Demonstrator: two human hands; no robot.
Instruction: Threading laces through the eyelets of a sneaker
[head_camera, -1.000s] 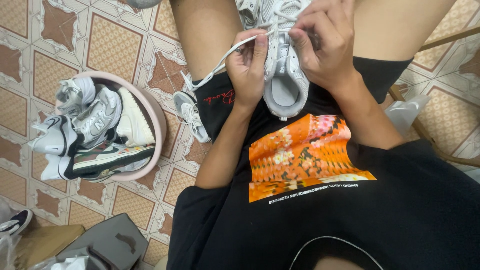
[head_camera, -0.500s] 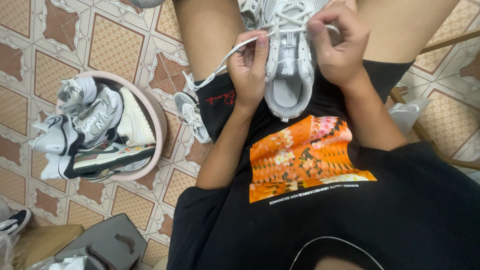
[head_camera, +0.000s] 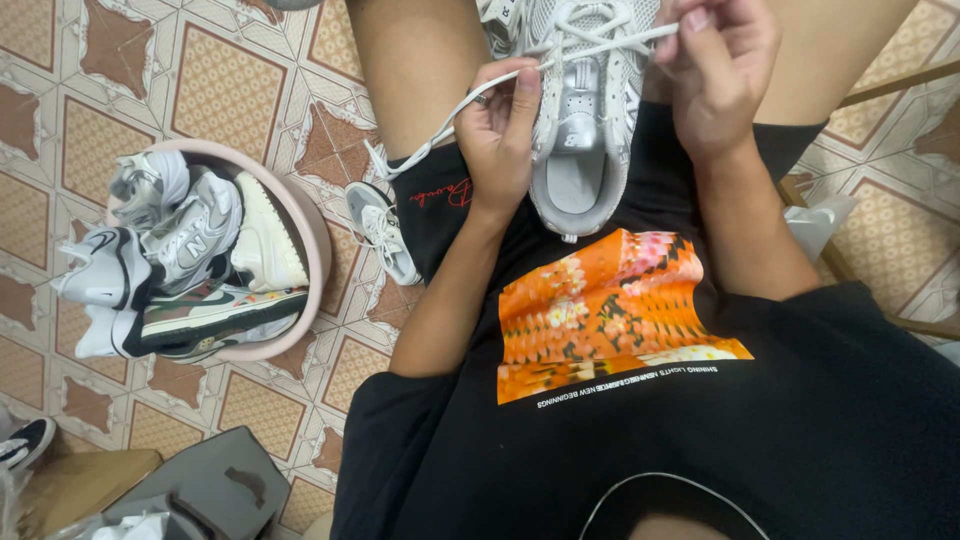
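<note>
A grey and silver sneaker (head_camera: 578, 120) lies on my lap, heel toward me, between my bare thighs. My left hand (head_camera: 500, 130) grips the shoe's left side and pinches one end of the white lace (head_camera: 440, 125), which trails off to the left. My right hand (head_camera: 715, 75) is raised at the shoe's upper right and pinches the other lace end, drawn taut across the eyelets. The toe of the shoe runs out of the top edge.
A pink round basin (head_camera: 312, 235) on the tiled floor at left holds several sneakers. Another grey sneaker (head_camera: 385, 235) lies on the floor beside my left thigh. A grey box (head_camera: 215, 485) and cardboard sit bottom left; a wooden stool leg (head_camera: 850, 260) and plastic bag are right.
My right hand has moved from over the shoe's tongue out to the upper right, pulling the lace taut. My left hand has stayed on the shoe's side.
</note>
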